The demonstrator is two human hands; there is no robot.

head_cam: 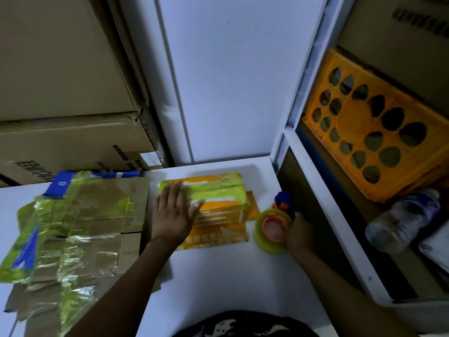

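An orange package (218, 222) wrapped across its far end with yellow-green tape lies on the white table (218, 283). My left hand (173, 215) rests flat on its left part, fingers straight and pointing away from me. To the right, my right hand (297, 235) grips a tape dispenser (272, 227) with an orange core, a roll of yellowish clear tape and a blue handle. The dispenser stands on the table next to the package's right edge.
A flattened cardboard box (80, 227) covered in yellow-green tape lies on the left of the table. Stacked cardboard cartons (60, 93) stand behind it. On the right, a white shelf frame (323, 190) holds an orange crate (369, 132) and a plastic bottle (403, 220).
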